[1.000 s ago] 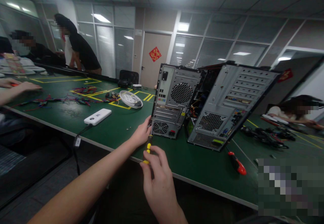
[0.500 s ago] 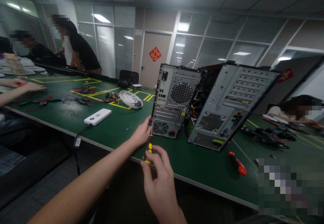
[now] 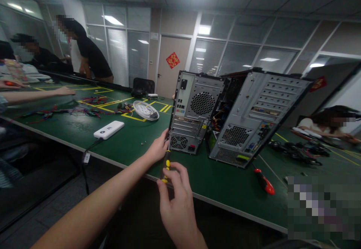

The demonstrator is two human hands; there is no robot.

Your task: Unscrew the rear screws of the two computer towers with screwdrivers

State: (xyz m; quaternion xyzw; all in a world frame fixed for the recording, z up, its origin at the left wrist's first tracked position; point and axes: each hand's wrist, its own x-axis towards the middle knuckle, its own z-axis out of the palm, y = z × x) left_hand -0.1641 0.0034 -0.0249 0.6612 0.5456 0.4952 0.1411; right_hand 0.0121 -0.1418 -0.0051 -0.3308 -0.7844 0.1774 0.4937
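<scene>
A black-and-yellow screwdriver (image 3: 167, 163) is pinched by its handle in the fingertips of my right hand (image 3: 178, 196), just in front of the table edge. Its tip points up at the lower left edge of a computer case (image 3: 194, 110), whose silver back panel faces me; whether the tip touches a screw cannot be made out. My left hand (image 3: 158, 147) grips that same lower left edge, its fingers partly hidden by the case. To the right, a second computer case (image 3: 239, 129) stands tilted beside the first.
Right of the cases lie a red-and-black screwdriver (image 3: 264, 182) and a heap of black cables (image 3: 299, 151). On the left are a white power bank (image 3: 109, 130), a white plastic basket (image 3: 146, 110), small screws and coloured wires (image 3: 59, 112). Other people sit or stand around the green table.
My hands and the cases hold nearly the same positions; the yellow screwdriver handle looks slightly turned. At the far left, another person's arm has reached further across the table.
</scene>
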